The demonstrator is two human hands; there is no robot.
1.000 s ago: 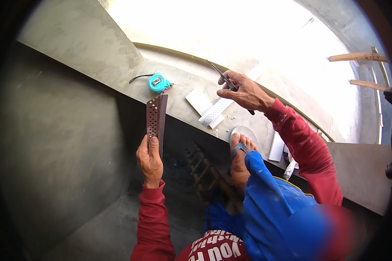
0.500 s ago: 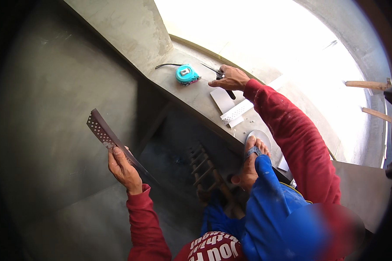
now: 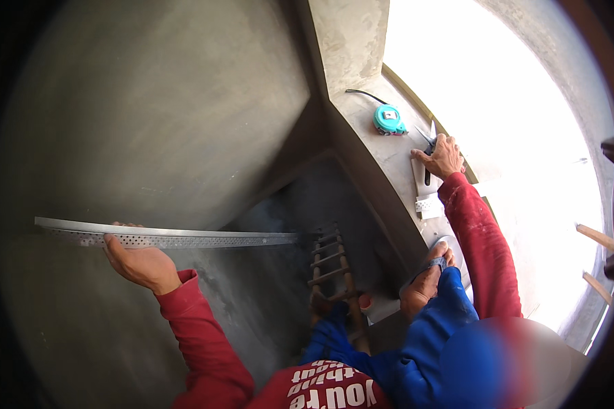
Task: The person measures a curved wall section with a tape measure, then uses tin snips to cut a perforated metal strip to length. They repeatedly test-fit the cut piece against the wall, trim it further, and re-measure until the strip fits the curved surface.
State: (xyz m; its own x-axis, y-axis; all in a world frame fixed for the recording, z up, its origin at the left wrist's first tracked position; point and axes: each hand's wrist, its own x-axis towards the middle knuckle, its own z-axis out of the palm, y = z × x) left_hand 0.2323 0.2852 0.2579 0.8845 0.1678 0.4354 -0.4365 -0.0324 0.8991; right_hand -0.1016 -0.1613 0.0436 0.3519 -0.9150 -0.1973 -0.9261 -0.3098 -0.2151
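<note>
My left hand [image 3: 143, 264] is closed around a long perforated metal corner bead [image 3: 218, 238], gripping it near its left end. The bead stretches level to the right, beside the grey wall. Over on the ledge [image 3: 392, 158], my right hand [image 3: 443, 158] has its fingers on a pair of scissors [image 3: 428, 178] with dark handles. Their blades stick out apart past the fingers; part of the handles is hidden beneath the hand. A turquoise tape measure [image 3: 389, 119] lies on the ledge just beyond that hand, with a black strap trailing from it.
Short white perforated offcuts [image 3: 428, 206] lie on the ledge by my sandalled foot [image 3: 426, 276]. Below, a wooden ladder [image 3: 331, 258] stands in the dark recess under the ledge. A smooth grey wall [image 3: 157, 123] rises at left; a bright opening borders the ledge at right.
My view has turned, shifting the ledge rightward. The corner bead has swung from slanting to nearly level in my left hand. My right hand stays at the scissors, whose blades now show spread.
</note>
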